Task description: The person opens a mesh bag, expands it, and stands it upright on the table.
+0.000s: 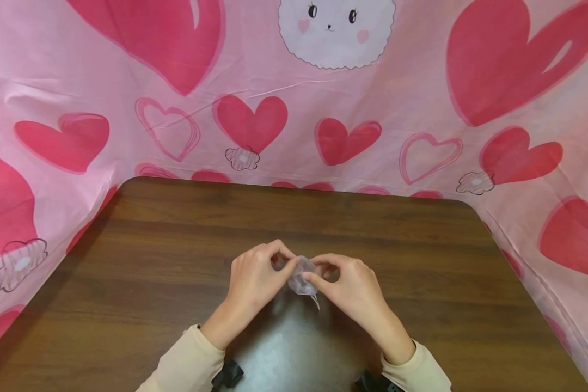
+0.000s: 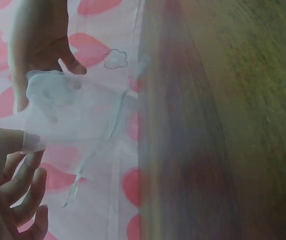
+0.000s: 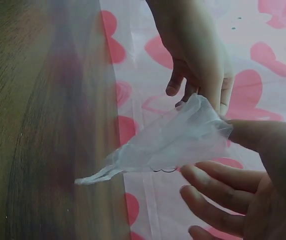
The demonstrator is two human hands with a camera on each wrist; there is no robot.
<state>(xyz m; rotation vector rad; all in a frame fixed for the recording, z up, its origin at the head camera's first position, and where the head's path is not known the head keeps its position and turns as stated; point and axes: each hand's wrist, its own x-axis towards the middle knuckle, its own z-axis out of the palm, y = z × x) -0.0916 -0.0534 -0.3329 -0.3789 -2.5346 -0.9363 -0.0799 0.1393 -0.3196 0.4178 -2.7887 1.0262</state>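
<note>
A small sheer white drawstring pouch [image 1: 300, 284] is held up over the table between my two hands. My left hand [image 1: 257, 272] pinches one corner between thumb and forefinger, its other fingers loosely curled in the left wrist view. From the other side my right hand [image 1: 356, 286] pinches the pouch with its thumb and forefinger. The thin cord [image 3: 95, 178] trails from the end of the pouch nearer my body. Through the sheer cloth in the left wrist view, fingers of the right hand show faintly.
A dark brown wooden table [image 1: 186, 228] lies under the hands, with a bright patch of glare near its front. Pink cloth [image 1: 255, 65] printed with red hearts hangs along its back and sides. Black wrist straps [image 1: 228, 374] show at the cream sleeves [image 1: 188, 359].
</note>
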